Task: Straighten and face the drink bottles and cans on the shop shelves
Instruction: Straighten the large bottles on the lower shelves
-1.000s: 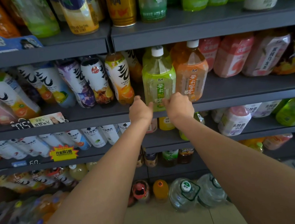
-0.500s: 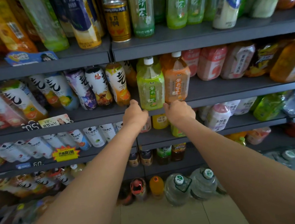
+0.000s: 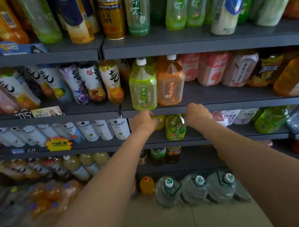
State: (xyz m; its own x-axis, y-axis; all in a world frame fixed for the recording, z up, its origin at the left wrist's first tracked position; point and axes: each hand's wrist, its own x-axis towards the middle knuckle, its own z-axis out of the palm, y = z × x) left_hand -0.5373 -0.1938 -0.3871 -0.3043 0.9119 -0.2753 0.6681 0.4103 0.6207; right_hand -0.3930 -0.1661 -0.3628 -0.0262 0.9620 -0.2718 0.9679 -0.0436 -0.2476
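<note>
A green tea bottle [image 3: 143,88] and an orange tea bottle [image 3: 170,84] stand upright side by side at the front edge of the second shelf [image 3: 237,103], labels facing me. My left hand [image 3: 143,121] is just below that edge, fingers curled beside a small yellow bottle [image 3: 159,122] on the third shelf. My right hand [image 3: 197,114] is level with it, to the right of a short green bottle [image 3: 176,128]. Both hands' fingertips are hidden under the shelf edge, so I cannot tell whether either one grips anything.
Tilted white-labelled bottles [image 3: 93,82] fill the second shelf on the left, and pink bottles [image 3: 212,68] lean on the right. A gold can [image 3: 112,18] stands on the top shelf. Large water jugs [image 3: 193,188] stand on the floor.
Both hands have come off the base of the green tea bottle and dropped below the second shelf's edge, spreading apart. The view has shifted downward.
</note>
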